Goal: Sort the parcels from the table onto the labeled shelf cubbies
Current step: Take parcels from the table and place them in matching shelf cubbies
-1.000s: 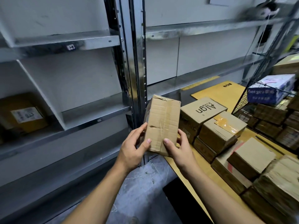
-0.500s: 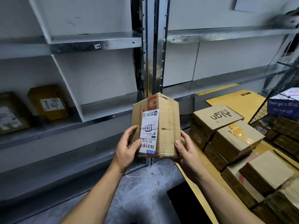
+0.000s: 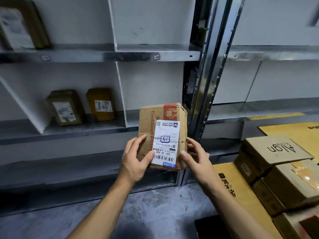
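I hold a brown cardboard parcel (image 3: 162, 121) upright in front of the grey metal shelf (image 3: 155, 54), its white shipping label facing me. My left hand (image 3: 136, 159) grips its lower left side, thumb across the front. At the lower right edge, my right hand (image 3: 195, 156) grips it with the thumb on the front and the fingers behind. Small tags mark the shelf edges, one (image 3: 156, 57) above the cubby behind the parcel. That cubby looks bare.
Two labeled parcels (image 3: 64, 107) (image 3: 101, 104) stand in the cubby to the left, another parcel (image 3: 19, 26) one level up. At the right, a table (image 3: 229, 185) carries stacked cardboard boxes (image 3: 276, 152). A steel upright (image 3: 207, 83) divides the shelving. Grey floor lies below.
The parcel was turned so its white label faces me, and it stayed in both hands. My view swung left along the shelf, bringing more left cubbies and their parcels into sight.
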The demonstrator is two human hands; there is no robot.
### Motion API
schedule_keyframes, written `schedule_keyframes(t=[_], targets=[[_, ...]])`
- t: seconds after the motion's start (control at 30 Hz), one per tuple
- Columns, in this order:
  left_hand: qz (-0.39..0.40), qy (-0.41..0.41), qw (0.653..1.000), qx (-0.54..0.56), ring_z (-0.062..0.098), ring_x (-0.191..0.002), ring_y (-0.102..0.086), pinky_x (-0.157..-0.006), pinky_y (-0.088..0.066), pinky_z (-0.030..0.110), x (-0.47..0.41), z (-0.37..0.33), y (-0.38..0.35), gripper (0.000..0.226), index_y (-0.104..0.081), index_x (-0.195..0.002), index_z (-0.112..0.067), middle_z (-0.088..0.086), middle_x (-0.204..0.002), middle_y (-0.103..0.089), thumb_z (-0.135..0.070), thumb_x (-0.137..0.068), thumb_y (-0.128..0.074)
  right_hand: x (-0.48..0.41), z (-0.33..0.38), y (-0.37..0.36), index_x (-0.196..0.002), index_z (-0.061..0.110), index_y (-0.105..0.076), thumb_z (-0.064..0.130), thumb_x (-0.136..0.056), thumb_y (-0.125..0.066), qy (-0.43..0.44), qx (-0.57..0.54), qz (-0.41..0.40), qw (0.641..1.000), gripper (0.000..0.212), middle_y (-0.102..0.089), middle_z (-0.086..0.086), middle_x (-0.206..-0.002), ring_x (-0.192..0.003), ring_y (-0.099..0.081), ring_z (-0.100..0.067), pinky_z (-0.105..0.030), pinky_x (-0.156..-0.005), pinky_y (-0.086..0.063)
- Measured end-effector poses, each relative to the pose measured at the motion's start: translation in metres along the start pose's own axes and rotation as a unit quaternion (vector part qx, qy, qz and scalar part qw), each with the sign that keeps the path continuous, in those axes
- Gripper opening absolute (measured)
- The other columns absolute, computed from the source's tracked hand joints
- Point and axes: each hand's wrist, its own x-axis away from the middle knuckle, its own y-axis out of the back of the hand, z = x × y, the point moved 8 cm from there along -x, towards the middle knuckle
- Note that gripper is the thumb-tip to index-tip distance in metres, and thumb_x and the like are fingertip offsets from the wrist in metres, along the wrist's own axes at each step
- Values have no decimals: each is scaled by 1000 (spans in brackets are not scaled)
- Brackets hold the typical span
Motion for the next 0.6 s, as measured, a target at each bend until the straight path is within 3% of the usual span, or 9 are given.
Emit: schedule_keyframes(t=[0.17, 0.27, 0.4, 0.5, 0.6], targets=[[-48, -15, 998, -41, -15, -116, -40, -91, -29, -3, -15, 4, 66, 55, -50, -134, -37, -9, -136, -42, -38, -84, -73, -26, 41, -69, -145, 51, -31, 30, -86, -77, 66, -11, 35, 997, 78, -49, 7, -145, -132, -51, -12, -51, -108, -47], [-90, -19, 993, -73, -8, -118, -39, -96, -24, -2, -25, 7, 117, 56, -52, -133, -36, -5, -138, -42, -41, -80, -71, -39, 76, -114, -140, 62, -30, 26, -88, -75, 112, 0, 38, 993, 77, -53, 17, -141, -129, -53, -3, -45, -107, -49], [-124, -33, 986, -105, -12, -119, -33, -96, -20, -4, -38, 10, 179, 57, -53, -134, -34, -3, -140, -40, -41, -80, -67, -48, 121, -177, -130, 71, -26, 31, -82, -79, 154, -41, 41, 986, 82, -56, 31, -129, -121, -59, -4, -33, -94, -56], [-143, -52, 981, -123, -8, -122, -32, -98, -19, -3, -49, 11, 223, 57, -51, -136, -33, -2, -141, -38, -37, -82, -68, -55, 149, -216, -140, 59, -29, 27, -84, -80, 180, -64, 25, 981, 82, -54, 20, -137, -125, -57, -10, -48, -99, -53], [-148, -65, 978, -134, 0, -127, -33, -106, -24, 11, -61, 14, 264, 60, -49, -139, -33, 3, -146, -36, -29, -84, -73, -64, 175, -250, -143, 54, -31, 24, -86, -79, 203, -84, 17, 975, 80, -58, 30, -130, -124, -59, -6, -49, -102, -52]])
